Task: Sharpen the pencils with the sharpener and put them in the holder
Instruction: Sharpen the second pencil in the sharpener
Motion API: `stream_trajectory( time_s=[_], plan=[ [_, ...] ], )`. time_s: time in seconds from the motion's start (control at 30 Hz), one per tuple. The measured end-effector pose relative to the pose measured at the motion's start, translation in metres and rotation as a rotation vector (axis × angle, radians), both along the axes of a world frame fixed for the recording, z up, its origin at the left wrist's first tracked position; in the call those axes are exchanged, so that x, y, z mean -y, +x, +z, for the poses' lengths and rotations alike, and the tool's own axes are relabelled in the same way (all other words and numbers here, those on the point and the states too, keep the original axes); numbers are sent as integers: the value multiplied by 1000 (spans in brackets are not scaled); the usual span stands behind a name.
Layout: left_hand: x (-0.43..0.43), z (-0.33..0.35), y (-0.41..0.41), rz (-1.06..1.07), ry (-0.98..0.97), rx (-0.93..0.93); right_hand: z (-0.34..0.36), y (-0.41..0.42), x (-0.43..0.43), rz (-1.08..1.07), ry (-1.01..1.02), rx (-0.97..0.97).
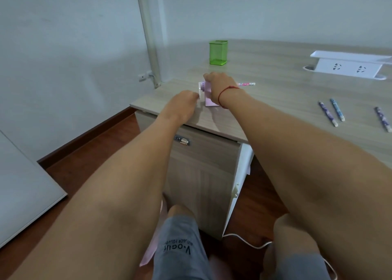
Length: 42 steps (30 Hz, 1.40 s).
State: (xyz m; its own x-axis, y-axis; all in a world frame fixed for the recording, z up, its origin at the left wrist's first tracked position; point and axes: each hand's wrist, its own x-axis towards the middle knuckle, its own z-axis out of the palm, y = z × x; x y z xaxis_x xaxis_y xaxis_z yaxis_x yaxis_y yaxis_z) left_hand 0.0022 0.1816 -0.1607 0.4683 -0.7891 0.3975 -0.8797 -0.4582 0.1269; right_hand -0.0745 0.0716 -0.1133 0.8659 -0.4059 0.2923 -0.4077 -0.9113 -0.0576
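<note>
A pink crank sharpener (208, 100) stands near the desk's left corner. My right hand (219, 84) lies over its top and grips it. A pink pencil (247, 84) sticks out of the sharpener to the right, past my wrist. My left hand (184, 103) is at the sharpener's left side, fingers curled at the white crank (200, 91). Behind them stands a green mesh holder (218, 52) in which no pencils can be seen. Three patterned pencils (337, 110) lie on the desk at the right.
A white socket box (347, 66) rises from the wooden desk (286, 93) at the back right. A drawer cabinet (203, 163) stands under the desk corner, with my knees below it. A white wall and a pipe are behind.
</note>
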Motion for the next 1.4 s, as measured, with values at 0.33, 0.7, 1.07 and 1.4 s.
stream_trajectory(
  time_s=[0.33, 0.7, 1.07, 1.4],
  plan=[
    [28, -4, 39, -6, 143, 35, -14, 1, 6, 29, -26, 45],
    [44, 14, 58, 74, 116, 343, -16, 9, 10, 1, 46, 22],
    [20, 35, 25, 10, -168, 213, -16, 7, 16, 48, 37, 27],
    [-7, -2, 2, -101, -95, 96, -13, 5, 18, 83, -7, 38]
  ],
)
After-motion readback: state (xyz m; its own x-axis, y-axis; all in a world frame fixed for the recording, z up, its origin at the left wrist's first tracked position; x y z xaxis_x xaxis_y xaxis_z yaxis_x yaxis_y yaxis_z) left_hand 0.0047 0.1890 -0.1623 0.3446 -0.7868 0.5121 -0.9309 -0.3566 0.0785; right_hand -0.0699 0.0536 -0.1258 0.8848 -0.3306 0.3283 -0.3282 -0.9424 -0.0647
